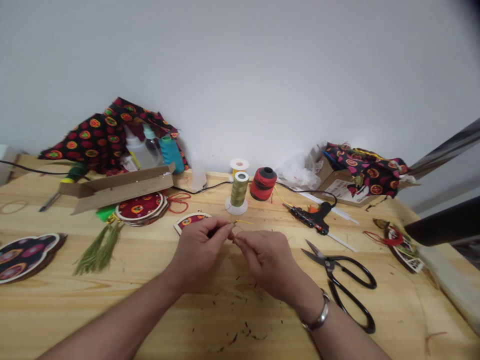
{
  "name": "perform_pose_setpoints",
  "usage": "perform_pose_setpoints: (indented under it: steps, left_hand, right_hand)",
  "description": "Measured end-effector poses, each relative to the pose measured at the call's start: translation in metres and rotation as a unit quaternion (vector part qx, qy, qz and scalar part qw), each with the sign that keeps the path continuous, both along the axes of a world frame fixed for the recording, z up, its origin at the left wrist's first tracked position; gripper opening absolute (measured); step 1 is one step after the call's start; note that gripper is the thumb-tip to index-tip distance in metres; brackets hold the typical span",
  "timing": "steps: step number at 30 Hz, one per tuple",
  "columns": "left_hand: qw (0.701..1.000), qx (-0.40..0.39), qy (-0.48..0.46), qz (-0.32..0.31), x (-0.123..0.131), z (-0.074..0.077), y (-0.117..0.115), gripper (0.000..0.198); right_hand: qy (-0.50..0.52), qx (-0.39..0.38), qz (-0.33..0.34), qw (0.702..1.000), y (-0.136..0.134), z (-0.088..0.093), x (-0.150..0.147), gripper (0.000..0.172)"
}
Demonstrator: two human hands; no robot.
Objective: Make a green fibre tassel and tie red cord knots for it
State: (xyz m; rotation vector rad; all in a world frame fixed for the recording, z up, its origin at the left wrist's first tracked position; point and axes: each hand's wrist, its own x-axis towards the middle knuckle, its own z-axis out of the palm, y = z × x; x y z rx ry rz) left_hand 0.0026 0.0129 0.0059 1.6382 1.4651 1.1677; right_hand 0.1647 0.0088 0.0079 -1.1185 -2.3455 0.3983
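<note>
My left hand (204, 245) is closed in a pinch over the middle of the table. A short yellow cord (244, 221) sticks out past its fingertips to the right. My right hand (268, 257) pinches close beside it, fingertips nearly touching the left ones; whatever thin thing it grips is too small to make out. Just behind my left hand lies a wood-edged patterned piece (192, 218), partly covered by the hand. A spool of olive thread (239, 190) stands beyond my hands, beside a spool of red thread (263, 184).
Black-handled scissors (332, 265) lie open to the right, with a glue gun (315, 218) behind them. On the left are a cardboard tray (123, 187), round patterned pieces (140, 207) and a green tassel (99, 247). Dark scraps (245, 331) litter the table's front.
</note>
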Motion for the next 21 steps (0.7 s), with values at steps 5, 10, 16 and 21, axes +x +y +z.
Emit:
perform_pose_setpoints:
  steps: [5, 10, 16, 21]
  left_hand:
    - [0.979, -0.123, -0.164, 0.011, 0.000, -0.001, 0.004, 0.014]
    - [0.892, -0.205, -0.401, -0.022, 0.000, -0.004, 0.007, 0.010]
    - [0.853, -0.210, -0.478, -0.008, -0.003, -0.002, 0.011, 0.008]
    - [0.855, -0.187, -0.484, -0.011, -0.007, -0.002, 0.013, 0.009]
  right_hand:
    - [-0.003, -0.008, -0.010, 1.000, 0.002, -0.005, -0.002, 0.023]
    - [-0.005, -0.014, 0.012, 1.000, 0.002, -0.007, -0.002, 0.021]
    - [-0.050, -0.019, 0.002, 0.999, 0.010, -0.015, 0.001, 0.020]
    - [-0.110, 0.005, -0.074, 0.991, 0.023, -0.001, 0.017, 0.023]
